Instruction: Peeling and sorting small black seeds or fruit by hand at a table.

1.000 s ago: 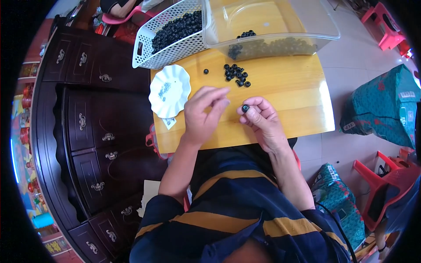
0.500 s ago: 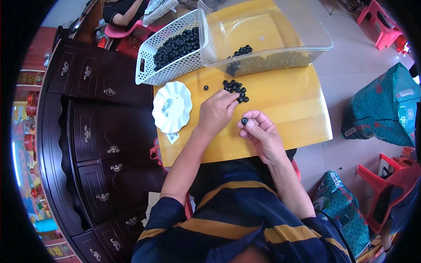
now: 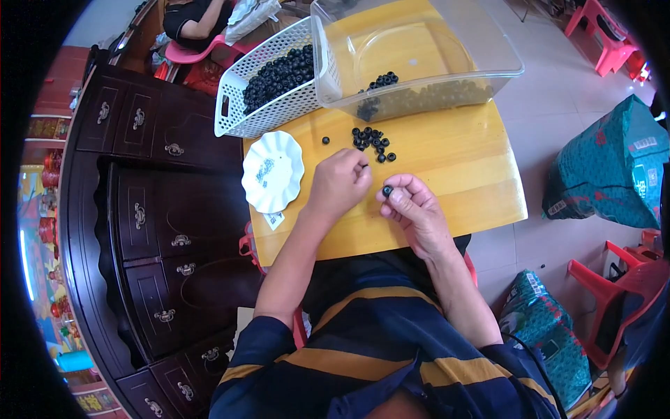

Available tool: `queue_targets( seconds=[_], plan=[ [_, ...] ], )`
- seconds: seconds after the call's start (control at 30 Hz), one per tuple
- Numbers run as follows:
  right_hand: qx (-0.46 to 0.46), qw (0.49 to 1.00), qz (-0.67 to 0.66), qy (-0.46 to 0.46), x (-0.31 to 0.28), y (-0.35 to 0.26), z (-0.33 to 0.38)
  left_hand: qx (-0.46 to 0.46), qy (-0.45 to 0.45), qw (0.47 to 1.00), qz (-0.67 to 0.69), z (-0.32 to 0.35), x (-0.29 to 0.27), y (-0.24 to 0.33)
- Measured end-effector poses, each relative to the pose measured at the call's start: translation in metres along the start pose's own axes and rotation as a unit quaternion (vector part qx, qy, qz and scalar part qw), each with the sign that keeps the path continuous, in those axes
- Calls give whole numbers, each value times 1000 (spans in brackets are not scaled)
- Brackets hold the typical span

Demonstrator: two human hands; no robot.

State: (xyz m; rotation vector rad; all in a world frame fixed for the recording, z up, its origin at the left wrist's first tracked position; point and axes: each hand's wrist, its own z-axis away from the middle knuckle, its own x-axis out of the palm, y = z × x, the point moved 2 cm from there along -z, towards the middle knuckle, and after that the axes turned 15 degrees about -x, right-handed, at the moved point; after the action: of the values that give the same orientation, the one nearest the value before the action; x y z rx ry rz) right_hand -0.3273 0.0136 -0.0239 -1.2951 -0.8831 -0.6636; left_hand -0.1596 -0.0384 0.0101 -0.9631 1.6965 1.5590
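Note:
My right hand pinches a small black ring-like piece with a hole in it, between thumb and forefinger. Just left of it, my left hand has its fingers curled together above the wooden table. A dark bit shows at its fingertips, too small to make out. Beyond the hands lies a loose pile of the same black pieces, with one single black piece apart to the left. A white wavy-edged plate near my left wrist carries tiny pale bits.
A white perforated basket full of black pieces and a clear plastic bin with more of them stand on the table's far side. A dark cabinet rises at left. Green bags and red stools are at right; another person sits far left.
My left hand has drawn back from the pile toward me, and its fingers have curled in. My right hand with the black piece has hardly moved.

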Motion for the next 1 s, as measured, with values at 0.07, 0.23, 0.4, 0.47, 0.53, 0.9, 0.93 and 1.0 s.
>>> queue_targets(
  seconds=[0.07, 0.23, 0.4, 0.47, 0.53, 0.9, 0.93, 1.0],
  plan=[
    [0, 1000, 3, 5, 0, 0, 1, -56, -11, 996, 67, 10, -11, 2],
    [3, 1000, -3, -1, 4, 2, 3, -111, -77, 932, 336, 35, -31, 6],
    [1, 1000, 21, -17, 4, 2, 3, -32, -54, 952, 301, 44, -42, 25],
    [0, 999, 25, -21, 4, 2, 4, 20, -46, 962, 269, 46, -43, 29],
    [-1, 1000, 12, -25, 4, 3, 4, 14, -66, 957, 281, 48, -41, 31],
    [-8, 999, 18, -32, 1, 5, 4, 26, -36, 963, 266, 52, -38, 33],
    [-6, 999, 21, -31, 1, 5, 4, 33, -33, 966, 253, 52, -39, 34],
    [-6, 999, 19, -33, 0, 6, 5, 33, -37, 965, 257, 52, -41, 34]
  ],
)
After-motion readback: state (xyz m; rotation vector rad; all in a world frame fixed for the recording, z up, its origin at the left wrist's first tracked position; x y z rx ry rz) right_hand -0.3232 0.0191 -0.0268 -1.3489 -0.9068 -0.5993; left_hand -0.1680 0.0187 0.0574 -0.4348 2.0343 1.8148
